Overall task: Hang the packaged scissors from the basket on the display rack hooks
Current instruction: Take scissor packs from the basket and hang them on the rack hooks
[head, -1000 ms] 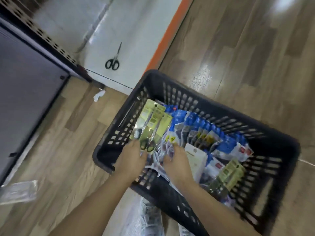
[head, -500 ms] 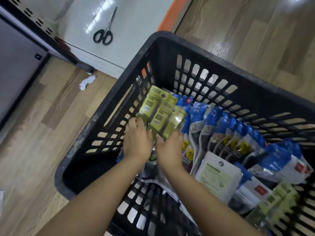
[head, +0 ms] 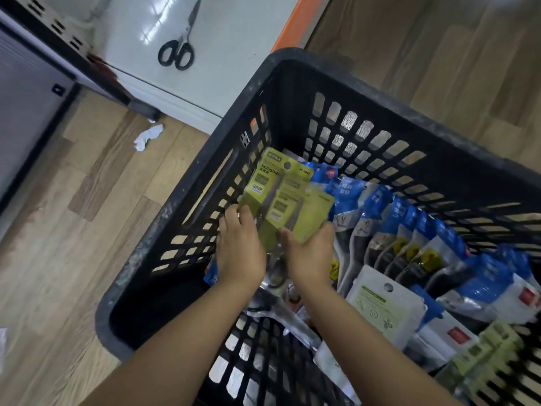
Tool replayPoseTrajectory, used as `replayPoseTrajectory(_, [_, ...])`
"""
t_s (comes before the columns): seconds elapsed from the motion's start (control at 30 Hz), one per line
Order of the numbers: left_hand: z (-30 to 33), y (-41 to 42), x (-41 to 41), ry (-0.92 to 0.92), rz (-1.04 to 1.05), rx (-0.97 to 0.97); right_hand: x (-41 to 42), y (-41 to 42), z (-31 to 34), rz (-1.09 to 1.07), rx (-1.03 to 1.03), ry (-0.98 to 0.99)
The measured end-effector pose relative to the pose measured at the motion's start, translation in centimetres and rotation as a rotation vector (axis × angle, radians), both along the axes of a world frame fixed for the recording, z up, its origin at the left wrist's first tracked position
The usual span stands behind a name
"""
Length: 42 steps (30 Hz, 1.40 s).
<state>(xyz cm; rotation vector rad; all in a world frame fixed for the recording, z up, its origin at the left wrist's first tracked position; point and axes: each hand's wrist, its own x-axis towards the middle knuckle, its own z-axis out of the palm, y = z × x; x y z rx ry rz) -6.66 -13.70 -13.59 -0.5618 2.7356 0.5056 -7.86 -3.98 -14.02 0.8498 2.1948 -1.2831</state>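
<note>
We are looking down at a wooden plank floor (head: 87, 218), where a black slotted basket (head: 187, 218) is sitting beside the white base of a display unit (head: 234, 33). Inside the basket, near its left wall, we are seeing a small stack of yellow-green scissors packs (head: 282, 194), fanned slightly and tilted upward, the top card reading "SCISSORS" and "GRIP". The left hand (head: 240, 250) is gripping the stack's lower left edge, fingers curled round it, and the right hand (head: 311, 253) is holding the lower right side, thumb lying over the front of the cards. Both hands are sitting close together, nearly touching, with the forearms reaching in over the near rim. Just to the right of them, a row of blue-topped packs (head: 409, 230) is standing overlapped along the basket, and a white pack with green print (head: 380, 306) is lying in front of that row. Farther out, a loose pair of black-handled scissors (head: 180, 42) is resting on the white base, and a crumpled white scrap (head: 147, 137) is lying on the floor near its corner.
</note>
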Motion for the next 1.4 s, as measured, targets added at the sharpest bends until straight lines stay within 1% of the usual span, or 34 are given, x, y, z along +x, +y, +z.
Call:
replayPoseTrajectory(0.07, [0.1, 0.0, -0.1, 0.017, -0.007, 0.026, 0.3, 1.3, 0.7, -0.036, -0.045, 0.005])
replayPoseTrajectory(0.17, [0.2, -0.1, -0.6, 0.046, 0.048, 0.095, 0.7, 3.6, 1.8, -0.087, -0.061, 0.028])
replayPoseTrajectory(0.3, [-0.2, 0.3, -0.8, -0.015, 0.086, 0.127, 0.8, 5.9, 1.9, -0.154, -0.102, 0.045])
replayPoseTrajectory(0.4, [-0.5, 0.6, -1.0, -0.084, 0.18, 0.141, 0.7, 6.4, 1.9, -0.157, -0.172, 0.023])
replayPoseTrajectory(0.53, [-1.0, 0.3, -0.9, -0.107, 0.145, 0.086, 0.5, 6.3, 1.6, -0.077, -0.232, -0.003])
replayPoseTrajectory(0.6, [-1.1, 0.6, -0.9, -0.094, 0.167, 0.164, 0.5, 6.1, 1.3, -0.053, -0.234, -0.005])
replayPoseTrajectory(0.67, [-0.9, 0.9, -1.0, -0.09, 0.243, 0.286, 0.8, 6.1, 1.0, -0.049, -0.232, -0.003])
replayPoseTrajectory(0.77, [-0.6, 0.9, -1.2, -0.137, 0.37, 0.439, 1.0, 6.1, 1.2, -0.058, -0.226, -0.018])
replayPoseTrajectory(0.87, [0.2, 0.8, -1.1, -0.091, 0.463, 0.617, 0.9, 6.3, 1.8, -0.126, -0.222, -0.069])
replayPoseTrajectory(0.93, [1.2, 0.9, -0.5, -0.068, 0.475, 0.642, 1.1, 6.5, 2.7, -0.192, -0.211, -0.142])
replayPoseTrajectory(1.03, [3.6, 1.5, 0.0, -0.039, 0.52, 0.699, 0.9, 6.7, 4.7, -0.274, -0.223, -0.226])
replayPoseTrajectory(1.17, [9.3, 1.2, 0.3, -0.04, 0.631, 0.704, 0.2, 7.1, 10.1, -0.233, -0.149, -0.209])
replayPoseTrajectory(1.3, [18.7, 0.8, 0.5, 0.007, 0.747, 0.747, -1.3, 6.9, 19.6, -0.139, -0.153, -0.141])
replayPoseTrajectory(1.4, [28.2, -0.3, 0.3, 0.142, 0.845, 0.763, -2.8, 6.0, 29.0, -0.036, -0.214, 0.0])
